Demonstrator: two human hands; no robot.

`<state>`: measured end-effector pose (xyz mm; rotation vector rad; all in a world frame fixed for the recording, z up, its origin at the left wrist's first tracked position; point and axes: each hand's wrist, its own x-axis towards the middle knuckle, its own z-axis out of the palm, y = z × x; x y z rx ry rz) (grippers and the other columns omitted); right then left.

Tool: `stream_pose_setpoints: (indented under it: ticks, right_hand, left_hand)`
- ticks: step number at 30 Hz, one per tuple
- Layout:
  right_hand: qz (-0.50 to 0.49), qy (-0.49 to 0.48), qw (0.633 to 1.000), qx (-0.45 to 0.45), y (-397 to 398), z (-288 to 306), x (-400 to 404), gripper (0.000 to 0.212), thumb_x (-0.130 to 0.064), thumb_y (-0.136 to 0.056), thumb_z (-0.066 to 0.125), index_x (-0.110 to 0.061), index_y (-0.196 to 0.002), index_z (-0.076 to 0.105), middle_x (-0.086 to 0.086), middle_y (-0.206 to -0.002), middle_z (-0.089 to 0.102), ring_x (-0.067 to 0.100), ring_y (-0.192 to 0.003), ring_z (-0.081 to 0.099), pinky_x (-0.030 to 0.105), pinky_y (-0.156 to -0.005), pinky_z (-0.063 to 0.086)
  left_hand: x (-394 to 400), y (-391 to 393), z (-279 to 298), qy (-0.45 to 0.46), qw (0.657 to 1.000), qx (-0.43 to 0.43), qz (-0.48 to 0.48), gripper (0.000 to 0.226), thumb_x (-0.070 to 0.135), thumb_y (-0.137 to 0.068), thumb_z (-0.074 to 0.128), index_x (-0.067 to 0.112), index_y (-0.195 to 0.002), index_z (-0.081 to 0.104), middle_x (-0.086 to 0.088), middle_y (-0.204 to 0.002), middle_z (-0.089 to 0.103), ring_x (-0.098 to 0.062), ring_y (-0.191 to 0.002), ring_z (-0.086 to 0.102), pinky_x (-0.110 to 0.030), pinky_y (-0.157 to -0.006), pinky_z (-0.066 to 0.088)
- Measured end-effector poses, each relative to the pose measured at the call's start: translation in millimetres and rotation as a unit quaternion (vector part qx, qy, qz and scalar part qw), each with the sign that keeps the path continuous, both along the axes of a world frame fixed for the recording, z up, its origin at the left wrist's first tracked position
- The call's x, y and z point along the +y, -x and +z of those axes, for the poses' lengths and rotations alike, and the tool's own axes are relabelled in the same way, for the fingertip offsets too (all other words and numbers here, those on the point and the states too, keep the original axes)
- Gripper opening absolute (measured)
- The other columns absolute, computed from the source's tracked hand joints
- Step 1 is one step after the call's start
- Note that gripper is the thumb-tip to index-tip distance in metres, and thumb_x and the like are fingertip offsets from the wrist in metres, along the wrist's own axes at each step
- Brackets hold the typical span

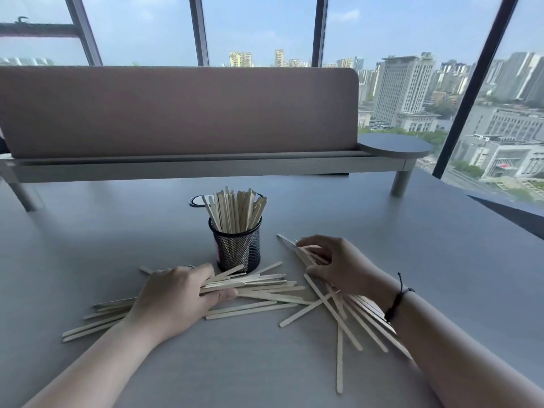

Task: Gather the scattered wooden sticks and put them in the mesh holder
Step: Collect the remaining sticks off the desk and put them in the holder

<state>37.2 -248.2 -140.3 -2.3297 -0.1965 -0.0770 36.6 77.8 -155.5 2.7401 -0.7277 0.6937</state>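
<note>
Pale flat sticks (265, 293) scattered in crossed heaps on table, front and right of holder. Black mesh holder (238, 248) upright, packed with standing sticks.

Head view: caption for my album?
Both hands, left hand and right hand, gather wooden sticks beside the mesh holder.

— What carries it all?
— A grey worktop (382, 231), smooth and matt.
— What stands on it?
— A black mesh holder (238, 248), upright, with wooden sticks standing in it.
— And around the holder?
— Loose sticks (265, 290) lie flat just in front of it, a thick bunch fanning out to its left front; some nearly touch its base. More sticks (347, 319) lie crossed over each other to its right front, one pointing straight toward the near edge.
— Anything behind the holder?
— A dark-rimmed oval opening (196, 201) in the surface, just behind it, and farther back a raised shelf (206, 166) standing on legs, with a padded screen on top.
</note>
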Motion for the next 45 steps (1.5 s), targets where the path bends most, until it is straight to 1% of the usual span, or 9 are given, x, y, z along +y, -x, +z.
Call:
stream_pose_setpoints:
  ticks: [5, 9, 20, 23, 29, 35, 39, 43, 45]
  right_hand:
    - [-0.023, -0.092, 0.995, -0.029, 11.6, -0.1, -13.5, 0.055, -0.021, -0.074, 0.084, -0.051, -0.111, 0.058, -0.019, -0.123, 0.063, 0.003, -0.118, 0.059, 0.031, -0.104, 0.045]
    - [-0.139, -0.133, 0.98, -0.055, 15.7, -1.5, -19.1, 0.044, -0.032, -0.08, 0.079, -0.028, -0.121, 0.063, -0.005, -0.119, 0.066, 0.013, -0.111, 0.062, 0.032, -0.099, 0.048]
    - [-0.135, -0.006, 0.989, -0.066, 23.3, -9.4, -2.8, 0.043, -0.048, -0.083, 0.069, -0.03, -0.121, 0.063, -0.011, -0.114, 0.068, 0.004, -0.101, 0.061, 0.02, -0.084, 0.042]
    - [-0.136, 0.004, 0.989, -0.063, 24.5, -8.2, -3.3, 0.044, -0.047, -0.083, 0.069, -0.028, -0.122, 0.063, -0.009, -0.117, 0.068, 0.006, -0.102, 0.061, 0.02, -0.083, 0.04]
    - [-0.08, 0.091, 0.992, -0.024, 30.4, -6.6, 2.6, 0.082, -0.081, -0.065, 0.057, -0.034, -0.132, 0.053, -0.01, -0.132, 0.057, 0.009, -0.122, 0.053, 0.028, -0.101, 0.041]
    - [0.002, 0.156, 0.988, -0.017, 36.2, -1.6, 9.9, 0.099, -0.088, -0.054, 0.06, -0.046, -0.141, 0.037, -0.019, -0.143, 0.046, 0.009, -0.134, 0.037, 0.032, -0.112, 0.031]
    - [0.039, 0.124, 0.991, -0.009, 36.2, -0.3, 13.5, 0.099, -0.079, -0.053, 0.072, -0.046, -0.14, 0.037, -0.019, -0.138, 0.051, 0.005, -0.128, 0.044, 0.032, -0.108, 0.038]
    - [0.026, 0.113, 0.993, -0.01, 33.5, -3.7, 12.8, 0.091, -0.072, -0.057, 0.073, -0.044, -0.137, 0.042, -0.018, -0.132, 0.056, 0.004, -0.121, 0.051, 0.028, -0.101, 0.042]
    - [0.019, 0.121, 0.992, -0.018, 32.6, -5.5, 13.2, 0.086, -0.071, -0.059, 0.069, -0.043, -0.136, 0.043, -0.017, -0.131, 0.057, 0.005, -0.12, 0.052, 0.027, -0.1, 0.042]
  left_hand:
    - [3.0, 1.7, 6.1, 0.005, 0.999, -0.037, -0.007, 0.066, 0.085, -0.08, 0.037, 0.022, -0.062, 0.036, 0.006, -0.043, 0.041, -0.027, -0.042, 0.055, -0.025, -0.042, 0.034]
    - [5.1, 6.5, 25.6, 0.058, 0.997, -0.052, -0.005, 0.06, 0.074, -0.082, 0.047, 0.02, -0.06, 0.035, 0.007, -0.043, 0.029, -0.032, -0.038, 0.043, -0.027, -0.041, 0.038]
    - [1.2, 13.3, 56.2, 0.255, 0.964, 0.017, -0.071, 0.065, 0.065, -0.084, 0.055, 0.006, -0.059, 0.05, -0.008, -0.047, 0.037, -0.008, -0.048, 0.027, -0.029, -0.045, 0.027]
    - [-2.1, 15.5, 59.8, 0.292, 0.954, 0.019, -0.065, 0.05, 0.06, -0.084, 0.059, 0.019, -0.056, 0.049, -0.001, -0.047, 0.034, -0.008, -0.046, 0.03, -0.024, -0.045, 0.025]
    - [-9.1, 16.6, 66.9, 0.314, 0.947, -0.026, -0.057, 0.033, 0.048, -0.086, 0.061, 0.037, -0.058, 0.047, 0.009, -0.053, 0.047, -0.009, -0.047, 0.038, -0.018, -0.047, 0.03]
    - [-18.0, 15.5, 82.1, 0.389, 0.919, -0.028, -0.053, 0.026, 0.044, -0.083, 0.063, 0.026, -0.064, 0.067, -0.02, -0.05, 0.046, -0.018, -0.048, 0.04, -0.027, -0.051, 0.036]
    - [-27.1, 5.2, 93.8, 0.499, 0.866, 0.014, -0.044, 0.054, 0.04, -0.085, 0.067, 0.007, -0.052, 0.04, -0.013, -0.045, 0.028, -0.019, -0.044, 0.029, -0.034, -0.045, 0.028]
    - [-46.2, -7.4, 116.4, 0.657, 0.746, 0.09, -0.062, 0.062, 0.035, -0.095, 0.06, 0.022, -0.044, 0.028, 0.01, -0.039, 0.022, -0.013, -0.035, 0.019, -0.021, -0.044, 0.019]
    - [-54.8, -10.8, 132.7, 0.691, 0.713, 0.096, -0.076, 0.06, 0.033, -0.098, 0.057, 0.024, -0.049, 0.023, 0.01, -0.042, 0.02, -0.013, -0.039, 0.015, -0.02, -0.042, 0.016]
